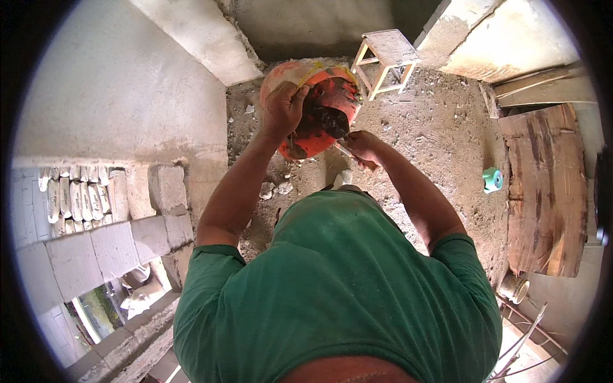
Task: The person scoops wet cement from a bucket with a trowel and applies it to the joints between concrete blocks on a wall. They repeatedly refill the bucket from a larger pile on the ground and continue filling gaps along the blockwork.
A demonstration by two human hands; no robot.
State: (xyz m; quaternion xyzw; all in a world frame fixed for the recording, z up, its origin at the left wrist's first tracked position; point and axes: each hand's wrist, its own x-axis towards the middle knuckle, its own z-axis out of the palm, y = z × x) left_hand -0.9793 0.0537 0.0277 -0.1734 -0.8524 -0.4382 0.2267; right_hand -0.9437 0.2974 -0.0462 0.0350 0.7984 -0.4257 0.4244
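Observation:
An orange bucket [306,148] is tipped over in front of me, its mouth turned partly toward me and its inside smeared with dark stuff. My left hand [284,110] is closed on the bucket's rim at its left side, thumb toward the opening. In my right hand [365,148], just outside the lower right of the rim, is the handle of a trowel. The trowel's dark, rounded blade [333,121] reaches into the bucket's mouth. The fingers of my right hand are wrapped round, so part of the handle is hidden.
Beyond the bucket to the right stands a small wooden stool [389,48]. A green roll-like object [492,180] lies on the rubble-strewn floor [440,127], near a large brown wooden panel [546,191]. A plastered wall [128,96] and blocks [115,246] border the left.

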